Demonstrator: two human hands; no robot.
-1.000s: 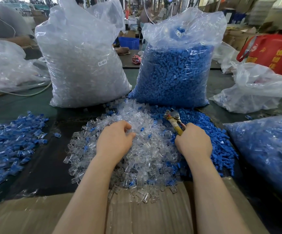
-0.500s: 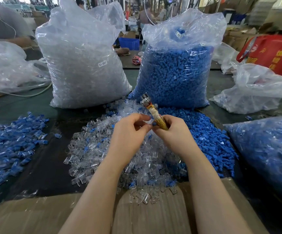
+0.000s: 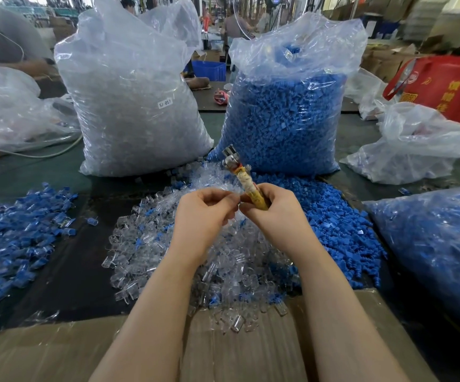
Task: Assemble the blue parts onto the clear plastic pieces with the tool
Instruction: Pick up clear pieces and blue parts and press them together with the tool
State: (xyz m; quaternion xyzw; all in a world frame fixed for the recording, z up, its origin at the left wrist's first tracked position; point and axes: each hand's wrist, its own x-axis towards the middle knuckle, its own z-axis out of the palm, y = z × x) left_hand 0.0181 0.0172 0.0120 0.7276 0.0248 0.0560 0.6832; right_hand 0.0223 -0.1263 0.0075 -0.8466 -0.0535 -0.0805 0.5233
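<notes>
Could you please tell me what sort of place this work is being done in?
Most likely a factory assembly bench: tall clear plastic sacks of blue parts and clear pieces, loose piles on the dark worktable, stacked cardboard boxes behind.

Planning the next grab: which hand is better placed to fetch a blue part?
Probably the left hand: it only pinches something small I cannot make out, while the right hand grips the tool. The loose blue parts, though, lie on the right.
</notes>
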